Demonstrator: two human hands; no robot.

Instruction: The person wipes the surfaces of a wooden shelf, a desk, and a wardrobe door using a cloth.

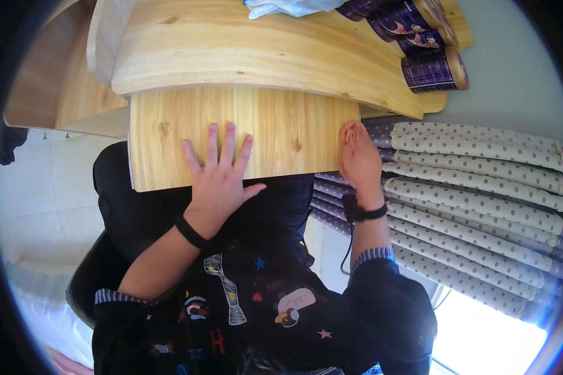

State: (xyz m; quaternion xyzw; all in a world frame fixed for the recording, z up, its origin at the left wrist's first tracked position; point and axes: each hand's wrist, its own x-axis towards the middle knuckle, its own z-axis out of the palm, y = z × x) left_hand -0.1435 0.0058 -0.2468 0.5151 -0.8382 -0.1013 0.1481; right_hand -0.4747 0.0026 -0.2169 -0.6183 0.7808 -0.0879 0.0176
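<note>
A pale wooden board (269,134) juts out from beneath the desk top, over my lap. My left hand (218,178) lies on its near part with fingers spread and pressed flat, the thumb pointing right past the front edge. At the board's right edge, my right hand (360,159) has its fingers bunched and curled round the edge; the fingertips are partly hidden. Both wrists wear black bands, and a dark cable hangs from the right one.
The curved desk top (244,56) bears several purple cans (433,70) at the far right and a white plastic bag (288,6) at the back. Dotted curtains (475,181) hang close on the right. A black chair (116,187) is under me.
</note>
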